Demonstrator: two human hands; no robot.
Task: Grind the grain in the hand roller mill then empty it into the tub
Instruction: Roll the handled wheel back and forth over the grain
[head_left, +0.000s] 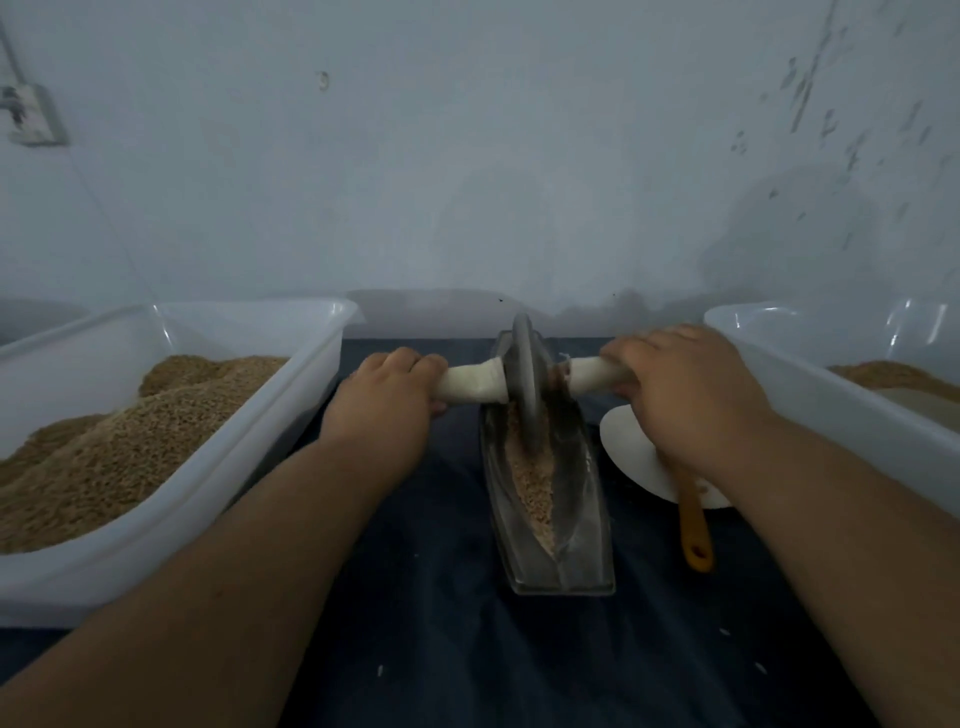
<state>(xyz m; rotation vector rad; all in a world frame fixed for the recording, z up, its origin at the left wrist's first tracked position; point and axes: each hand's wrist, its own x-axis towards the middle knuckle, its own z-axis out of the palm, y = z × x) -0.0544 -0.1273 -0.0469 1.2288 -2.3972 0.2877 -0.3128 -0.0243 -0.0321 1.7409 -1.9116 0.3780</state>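
A boat-shaped metal trough (582, 525) stands on the dark table, its groove lined with crushed tan grain (532, 491). A grey roller wheel (525, 374) stands upright in the groove near the far end. White-wrapped handles stick out on both sides of the wheel. My left hand (387, 397) grips the left handle (475, 384). My right hand (680, 395) grips the right handle (597, 373). A white tub (291, 395) heaped with grain is on the left. Another white tub (841, 400) holding a little tan material is on the right.
A white dish (639, 457) lies right of the trough, partly under my right wrist, with an orange-handled tool (693, 525) resting on it. The table is covered in dark blue cloth (441, 597). A pale wall rises just behind the tubs.
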